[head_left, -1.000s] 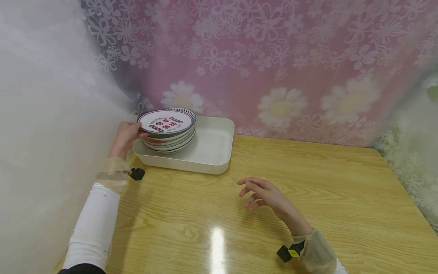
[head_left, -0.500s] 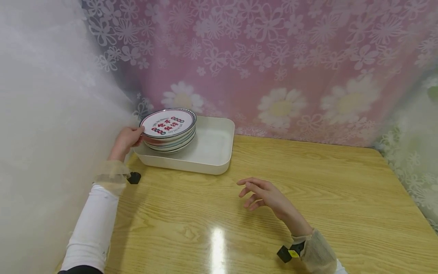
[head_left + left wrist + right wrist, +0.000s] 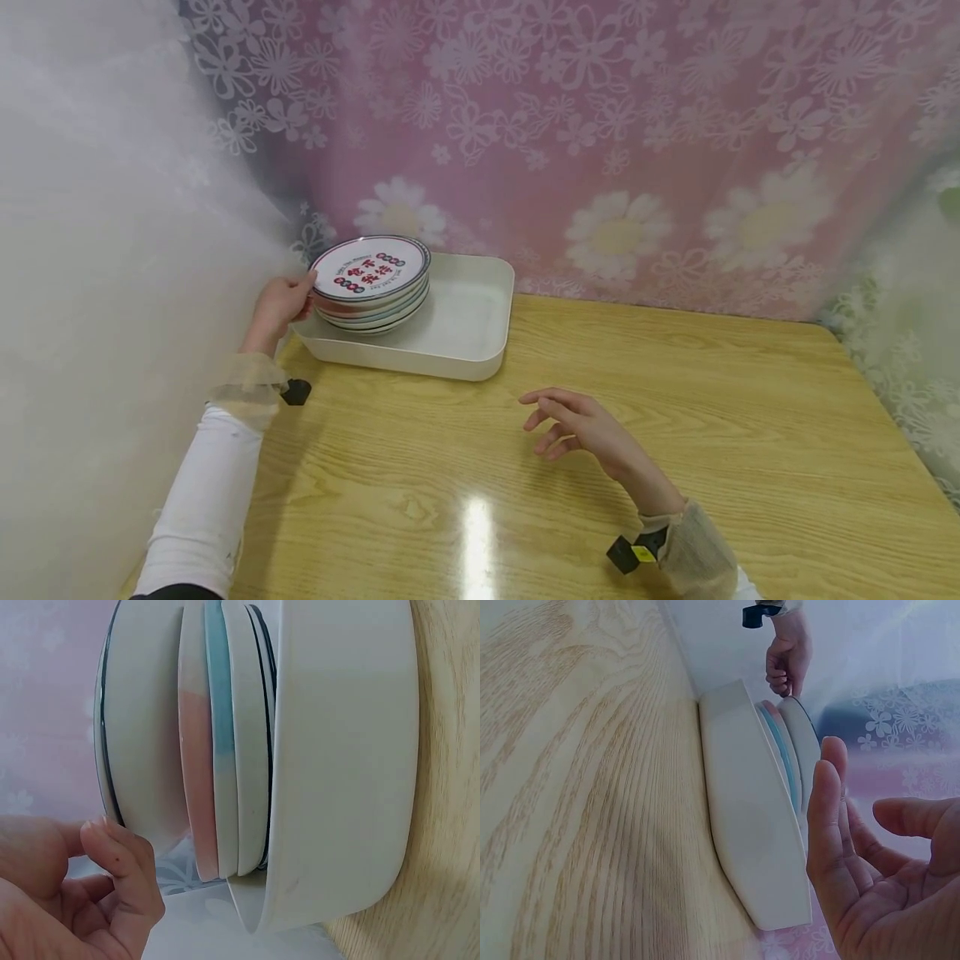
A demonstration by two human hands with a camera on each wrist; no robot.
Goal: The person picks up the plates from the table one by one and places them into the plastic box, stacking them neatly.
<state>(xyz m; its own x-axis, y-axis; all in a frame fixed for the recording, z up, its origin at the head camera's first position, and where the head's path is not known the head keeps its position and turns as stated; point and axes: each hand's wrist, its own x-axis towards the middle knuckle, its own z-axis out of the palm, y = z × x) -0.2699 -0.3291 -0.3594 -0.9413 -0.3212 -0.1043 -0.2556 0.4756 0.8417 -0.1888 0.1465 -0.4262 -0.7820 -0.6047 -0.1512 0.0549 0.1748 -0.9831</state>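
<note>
My left hand pinches the near-left rim of the top plate, a white one with a dark edge and red characters. In the left wrist view thumb and fingers meet at that plate's rim. Below it sits a stack of several plates, among them one with a pink band and one with a light blue band. The stack stands in the left part of a white rectangular tray. My right hand hovers over the table with loosely bent fingers, holding nothing.
The wood-grain table extends right and forward of the tray. A pink flowered curtain hangs right behind it. At the left a pale sheet runs close beside the left arm.
The top plate has shifted slightly right and settled squarely over the stack, covering the patterned rim beneath. My left hand moved slightly with it; the right hand stayed put.
</note>
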